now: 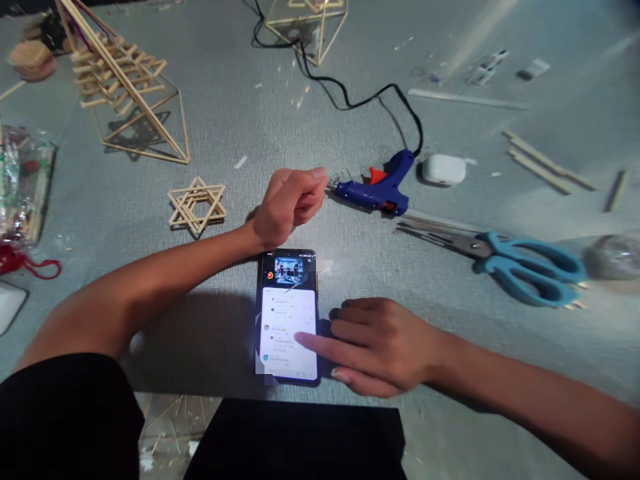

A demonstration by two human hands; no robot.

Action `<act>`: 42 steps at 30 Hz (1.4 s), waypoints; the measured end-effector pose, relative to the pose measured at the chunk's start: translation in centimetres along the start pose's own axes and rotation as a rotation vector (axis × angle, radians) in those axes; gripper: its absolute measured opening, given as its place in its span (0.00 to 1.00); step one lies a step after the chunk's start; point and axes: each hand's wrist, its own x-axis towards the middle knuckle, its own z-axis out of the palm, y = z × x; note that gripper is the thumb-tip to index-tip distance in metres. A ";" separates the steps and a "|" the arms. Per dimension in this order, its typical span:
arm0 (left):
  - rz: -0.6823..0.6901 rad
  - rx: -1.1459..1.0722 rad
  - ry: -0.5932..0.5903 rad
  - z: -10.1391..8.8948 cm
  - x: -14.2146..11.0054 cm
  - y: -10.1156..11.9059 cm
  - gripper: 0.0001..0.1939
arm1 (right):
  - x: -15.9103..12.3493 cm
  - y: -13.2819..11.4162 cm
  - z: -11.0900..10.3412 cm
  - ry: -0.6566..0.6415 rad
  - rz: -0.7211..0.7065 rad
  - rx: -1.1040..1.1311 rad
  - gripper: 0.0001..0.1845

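Note:
A smartphone (289,333) with a lit screen lies flat on the table, showing a picture at the top and lines of text below. The index finger of my right hand (377,347) is stretched out over the screen, its other fingers loosely bent, and nothing is in it. Just beyond the phone, my left hand (293,203) rests in a loose fist with no object showing in it. Beside its knuckles is the nozzle of a blue hot glue gun (373,190) with an orange trigger. A six-pointed star of thin wooden sticks (197,207) lies left of that hand.
Blue-handled scissors (530,267) and a white earbud case (444,170) lie to the right, with loose sticks (543,163) farther out. A black cord (345,93) runs across the back. Stick frames (143,100) stand at back left, above a plastic packet (27,180).

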 end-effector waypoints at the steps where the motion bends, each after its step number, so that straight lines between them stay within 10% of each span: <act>1: -0.004 0.000 0.003 0.0 0.0 -0.1 0.30 | 0.0 0.0 0.0 -0.001 -0.001 0.003 0.23; 26: 0.036 -0.028 -0.070 -0.2 -0.2 0.0 0.25 | 0.0 -0.2 0.6 0.080 0.195 -0.088 0.22; 42: 0.023 -0.012 -0.060 -0.4 0.0 -0.6 0.30 | 0.4 -0.4 0.4 -0.082 0.031 -0.062 0.27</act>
